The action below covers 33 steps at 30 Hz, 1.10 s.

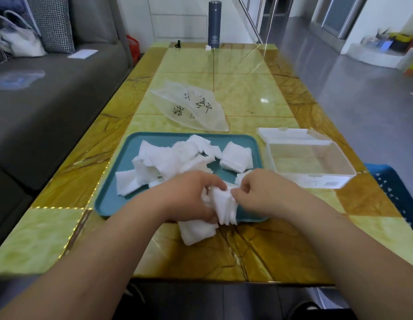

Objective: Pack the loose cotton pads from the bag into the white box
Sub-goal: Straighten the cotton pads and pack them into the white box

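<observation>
Green table; hands pinch stacked cotton pads.

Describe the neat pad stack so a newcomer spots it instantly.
Start at the teal tray on the yellow-green table. Near its far right corner, beside the open clear box, sits the neat pad stack: squared and separate, unlike the jumbled pile left of it.

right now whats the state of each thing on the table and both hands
white box: lid open, empty
bag: flat, looks emptied
tray: holds loose heap of pads
loose pads: scattered, unstacked
small stack: squared up on the tray
held stack: gripped by both hands
left hand: fingers closed on held stack
right hand: fingers pinching held stack
flask: upright, capped
</observation>
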Available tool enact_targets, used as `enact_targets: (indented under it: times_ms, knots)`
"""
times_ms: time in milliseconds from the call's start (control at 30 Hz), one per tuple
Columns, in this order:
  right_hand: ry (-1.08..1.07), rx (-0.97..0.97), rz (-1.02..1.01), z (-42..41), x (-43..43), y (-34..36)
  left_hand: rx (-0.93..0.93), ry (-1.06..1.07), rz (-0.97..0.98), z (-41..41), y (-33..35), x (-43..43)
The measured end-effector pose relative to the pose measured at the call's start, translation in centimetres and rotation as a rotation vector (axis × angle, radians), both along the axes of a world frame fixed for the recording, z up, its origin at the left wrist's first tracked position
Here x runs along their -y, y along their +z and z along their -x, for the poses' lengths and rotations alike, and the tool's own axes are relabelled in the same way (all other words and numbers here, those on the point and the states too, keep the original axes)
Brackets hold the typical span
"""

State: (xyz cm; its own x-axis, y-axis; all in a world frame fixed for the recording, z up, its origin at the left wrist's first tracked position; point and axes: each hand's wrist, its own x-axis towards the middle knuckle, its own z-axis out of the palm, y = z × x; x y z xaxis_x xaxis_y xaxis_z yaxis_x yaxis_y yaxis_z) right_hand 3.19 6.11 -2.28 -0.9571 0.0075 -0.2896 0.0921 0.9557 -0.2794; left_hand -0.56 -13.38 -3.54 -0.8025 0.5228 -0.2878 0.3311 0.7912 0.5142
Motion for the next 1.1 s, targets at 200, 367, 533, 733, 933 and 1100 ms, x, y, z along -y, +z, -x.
enact_targets:
  times_ms: [200,367,533,733,933,1100]
  knots:
    - [0.003,0.000,0.106,0.7,-0.5,-1.0,-0.095,0.183,-0.158,1.3,-1.0,-0.3]
    - [0.019,-0.041,0.231,1.8,-0.1,-1.6,-0.235,0.271,-0.162,2.9,-1.9,-0.8]
    - [0.009,-0.093,0.258,2.3,-0.6,-1.2,-0.319,0.221,-0.154,2.6,-1.4,-0.1]
    - [0.065,0.032,0.246,2.2,-0.9,-0.6,-0.391,0.066,-0.162,2.0,-1.1,-0.2]
    - [-0.069,-0.090,0.515,1.0,-0.4,-0.1,-0.418,0.062,-0.205,1.9,-1.1,-1.1]
    - [-0.277,-0.206,0.855,0.3,-1.0,1.3,-0.411,0.150,-0.498,1.5,-0.6,-0.8]
